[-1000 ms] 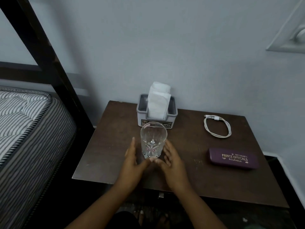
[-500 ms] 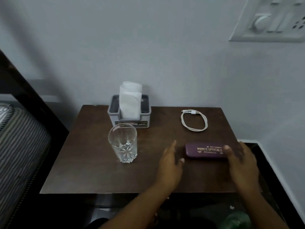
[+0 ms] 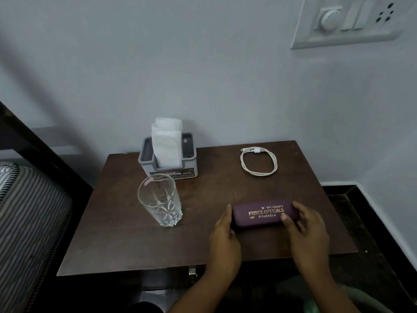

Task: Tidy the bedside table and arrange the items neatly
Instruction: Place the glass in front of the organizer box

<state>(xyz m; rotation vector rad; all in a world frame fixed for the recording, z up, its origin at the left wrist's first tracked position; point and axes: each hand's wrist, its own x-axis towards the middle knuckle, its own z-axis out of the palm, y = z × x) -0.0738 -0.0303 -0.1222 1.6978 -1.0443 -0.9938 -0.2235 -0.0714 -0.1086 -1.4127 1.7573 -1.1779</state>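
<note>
A purple glasses case [image 3: 259,214] with gold lettering lies on the brown bedside table [image 3: 126,240], right of centre near the front. My left hand [image 3: 223,240] rests with straight fingers against the case's left end. My right hand [image 3: 309,231] holds the right end, thumb on the front face and fingers curled behind it. An empty clear glass [image 3: 161,199] stands upright left of the case. Behind the glass, a grey tissue holder [image 3: 171,170] with white tissues [image 3: 167,143] stands at the wall. A coiled white cable [image 3: 258,162] lies at the back right.
A striped mattress [image 3: 29,211] and dark bed frame [image 3: 45,159] border the table on the left. The wall stands right behind the table, with a switchboard [image 3: 352,19] high on the right. Dark floor lies to the right.
Both hands left the glass and moved right to the glasses case. Half a second ago they hovered at its ends; now they touch it. The view has swung right.
</note>
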